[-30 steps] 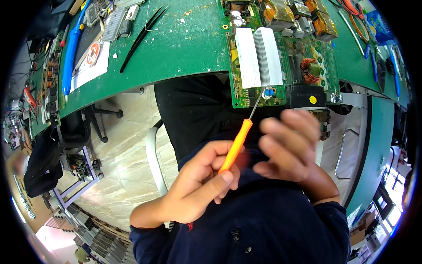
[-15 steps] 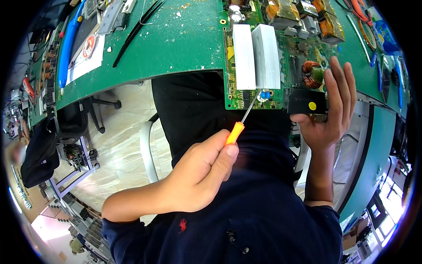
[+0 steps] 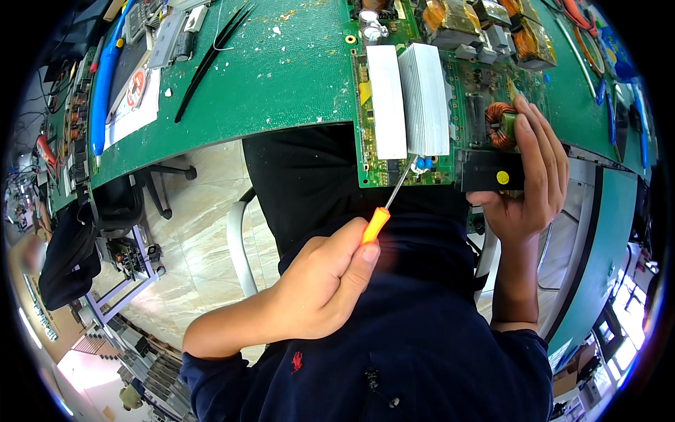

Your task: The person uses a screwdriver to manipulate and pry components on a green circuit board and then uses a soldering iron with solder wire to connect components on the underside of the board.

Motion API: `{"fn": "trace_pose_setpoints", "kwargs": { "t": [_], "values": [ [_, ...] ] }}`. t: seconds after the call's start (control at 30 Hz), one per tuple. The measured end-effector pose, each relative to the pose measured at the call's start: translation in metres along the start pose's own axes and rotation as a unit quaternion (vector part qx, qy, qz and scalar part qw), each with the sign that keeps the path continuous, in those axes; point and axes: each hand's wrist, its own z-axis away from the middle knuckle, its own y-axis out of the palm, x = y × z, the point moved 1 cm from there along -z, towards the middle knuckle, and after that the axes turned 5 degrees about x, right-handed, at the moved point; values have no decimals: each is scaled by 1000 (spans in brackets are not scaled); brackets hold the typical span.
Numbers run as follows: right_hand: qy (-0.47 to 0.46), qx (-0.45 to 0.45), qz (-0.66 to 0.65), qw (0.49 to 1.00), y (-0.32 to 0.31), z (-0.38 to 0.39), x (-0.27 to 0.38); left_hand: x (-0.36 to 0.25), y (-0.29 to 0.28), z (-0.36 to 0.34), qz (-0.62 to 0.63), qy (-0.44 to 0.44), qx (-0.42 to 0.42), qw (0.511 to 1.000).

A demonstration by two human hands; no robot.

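Observation:
My left hand [image 3: 327,278] is wrapped round the orange handle of a screwdriver [image 3: 376,225]. The metal shaft slants up and away, its tip among blue disc components [image 3: 423,164] at the near edge of a green circuit board [image 3: 380,176]. Two pale finned heat sinks [image 3: 387,105] stand on the board just beyond the tip. My right hand [image 3: 524,193] grips the board's right side, thumb at the near edge under a black block [image 3: 489,169] with a yellow dot. Its fingertips lie beside a copper-wound ring coil [image 3: 501,126]. Exact contact at the screwdriver tip is too small to tell.
The board overhangs the front edge of a green workbench [image 3: 281,84]. Black tweezers [image 3: 211,63] and a blue pen-like tool [image 3: 105,91] lie on the left. Tape-wrapped transformers [image 3: 450,24] rise at the board's far side. More tools, including a blue-handled one [image 3: 641,130], lie right.
My right hand's fingers have tipped left and closed in toward the ring coil. The screwdriver stays at the blue components in my left hand. The whole view has shifted slightly.

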Motion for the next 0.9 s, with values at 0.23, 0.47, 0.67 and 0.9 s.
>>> {"fn": "trace_pose_setpoints", "kwargs": {
  "t": [0.23,0.47,0.67,0.9],
  "values": [
    [-3,1,-2,1000,0,0,0,4,2,-1,-29,29,-16,999],
    [-7,-7,5,1000,1,1,-1,8,1,-3,-28,58,-15,998],
    [-9,-13,5,1000,2,1,-2,7,6,-2,22,36,-13,999],
    [-14,-17,2,1000,2,0,-3,2,18,1,116,-2,-21,993]
  ]
}}
